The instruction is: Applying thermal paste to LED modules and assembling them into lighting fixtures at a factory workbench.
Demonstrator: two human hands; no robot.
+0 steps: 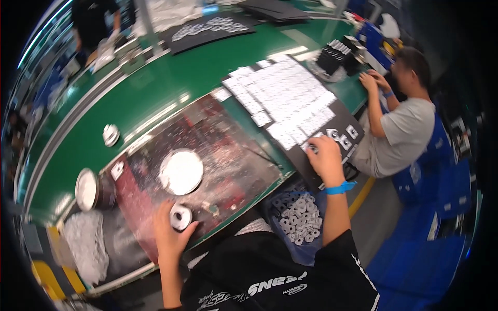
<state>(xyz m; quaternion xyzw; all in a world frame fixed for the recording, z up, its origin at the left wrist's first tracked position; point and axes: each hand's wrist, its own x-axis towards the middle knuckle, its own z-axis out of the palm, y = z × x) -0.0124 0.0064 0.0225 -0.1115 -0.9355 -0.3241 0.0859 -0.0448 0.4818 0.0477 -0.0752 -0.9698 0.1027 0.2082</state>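
My left hand [168, 230] curls its thumb and fingers around a round white piece [181, 217] with a dark hole, low over the near edge of a stained work board [233, 155]. Farther right, my right hand [328, 159] reaches over a black sheet [340, 111]. Its fingertips pinch a small white part with a dark centre [313, 149], partly hidden by the fingers. Several similar small white parts [345, 141] lie on the sheet beside that hand, and dense rows of white pieces [282, 88] cover much of it. A white round dish [181, 171] sits on the work board.
A tub [93, 190] and a crumpled clear plastic bag [85, 243] stand at the left. Near my body, a blue-lined bin [298, 217] holds many white ring parts. A white object [110, 135] rests on the green bench [207, 67]. Another person [404, 119] works at the right.
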